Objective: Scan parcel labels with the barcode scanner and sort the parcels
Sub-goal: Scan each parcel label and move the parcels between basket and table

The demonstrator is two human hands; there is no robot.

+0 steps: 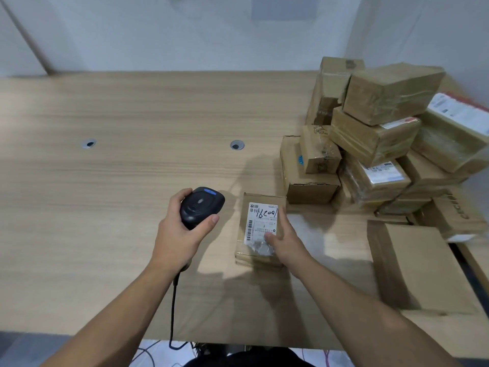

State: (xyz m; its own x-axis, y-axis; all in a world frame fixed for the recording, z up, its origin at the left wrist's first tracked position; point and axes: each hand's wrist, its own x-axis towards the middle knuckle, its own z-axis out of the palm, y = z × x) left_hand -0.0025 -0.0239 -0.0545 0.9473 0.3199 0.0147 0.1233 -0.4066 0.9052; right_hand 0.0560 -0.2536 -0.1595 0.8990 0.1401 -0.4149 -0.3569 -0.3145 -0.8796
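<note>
Scanning step. My left hand (182,234) has its fingers wrapped around the barcode scanner (201,206), held just left of the parcel (260,229) lying flat on the surface (132,115). My right hand (284,241) presses open fingers on its label (262,223) — handwritten "100291" is legible, upside down. Next, I judge: aim at the barcode, then sort. The unsorted pile (383,133) stands behind and right of the parcel; one box reads "CECIL", I think.

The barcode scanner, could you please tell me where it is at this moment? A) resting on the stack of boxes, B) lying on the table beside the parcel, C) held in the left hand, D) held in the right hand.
C: the left hand grips the black barcode scanner above the table, while the right hand rests on the labelled parcel.
</note>
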